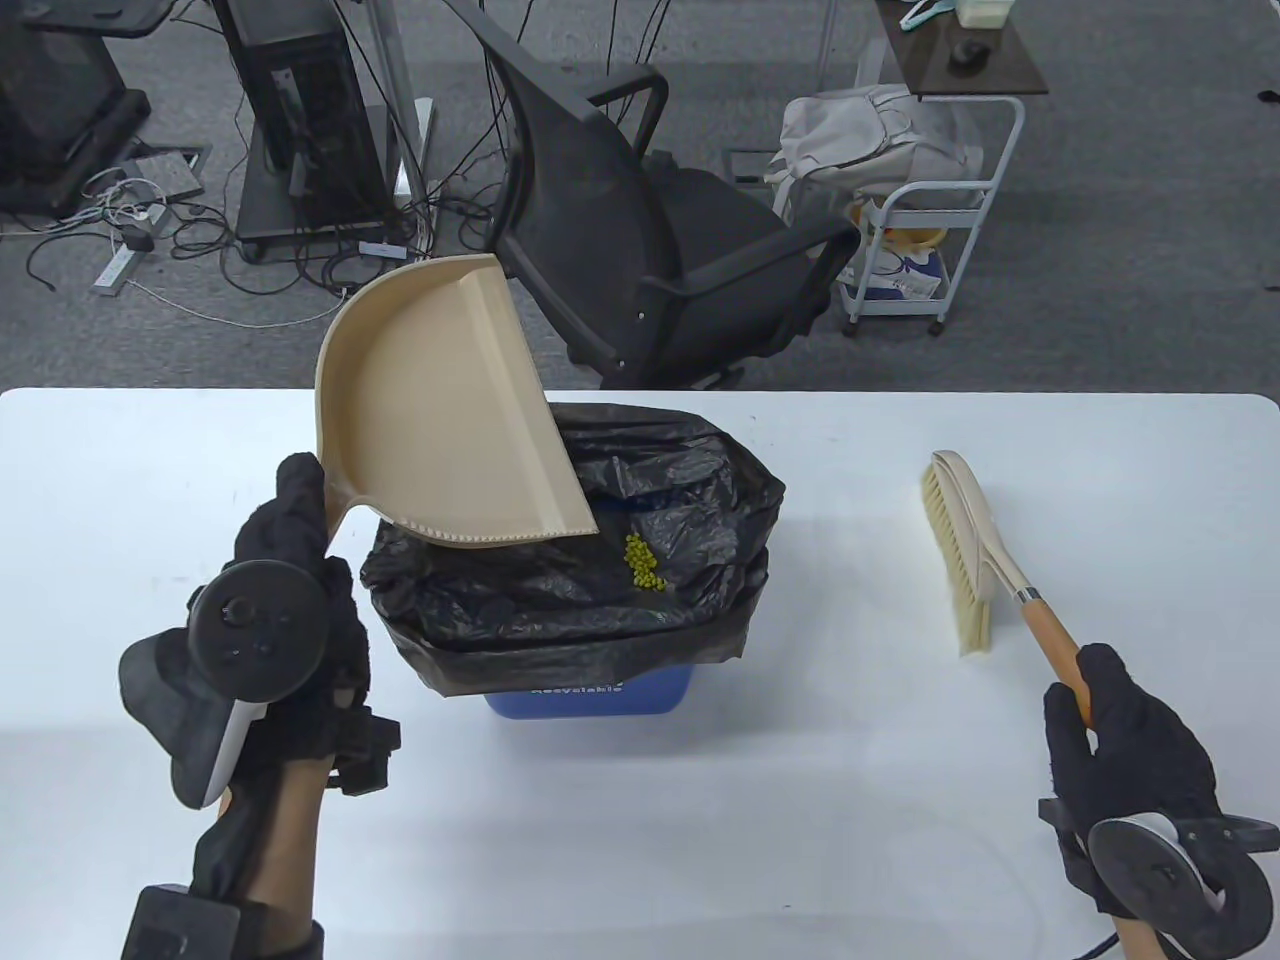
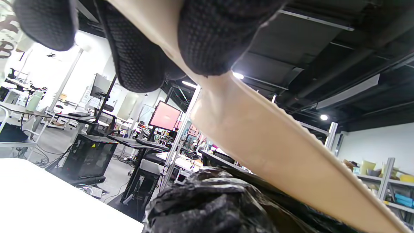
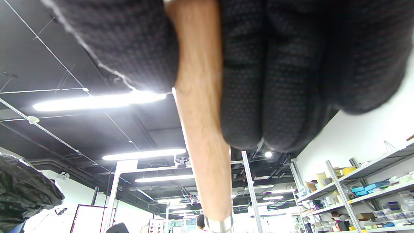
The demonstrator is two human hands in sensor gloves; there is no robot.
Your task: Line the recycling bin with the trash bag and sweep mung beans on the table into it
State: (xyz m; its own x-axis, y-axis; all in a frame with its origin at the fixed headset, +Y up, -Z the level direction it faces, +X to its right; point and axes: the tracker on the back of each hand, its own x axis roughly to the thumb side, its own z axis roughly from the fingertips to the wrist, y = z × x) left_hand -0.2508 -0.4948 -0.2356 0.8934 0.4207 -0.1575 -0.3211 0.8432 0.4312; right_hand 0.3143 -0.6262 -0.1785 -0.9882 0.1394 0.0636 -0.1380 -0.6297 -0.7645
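Observation:
A blue recycling bin [image 1: 590, 692] stands mid-table, lined with a black trash bag [image 1: 560, 610] folded over its rim. A small heap of green mung beans [image 1: 644, 563] lies inside the bag. My left hand [image 1: 290, 560] grips the handle of a beige dustpan [image 1: 440, 400], held tilted above the bin's left side with its toothed lip over the bag. The left wrist view shows the dustpan [image 2: 278, 145] from below, over the bag [image 2: 207, 204]. My right hand [image 1: 1120, 730] grips the wooden handle of a cream brush [image 1: 965, 550], whose bristles rest on the table right of the bin; the handle [image 3: 200, 129] fills the right wrist view.
The white table [image 1: 850, 800] ends at a far edge just behind the bin. Beyond it stand a black office chair [image 1: 650, 230], a white trolley [image 1: 930, 250] with a grey backpack, and a computer tower [image 1: 300, 120] among floor cables.

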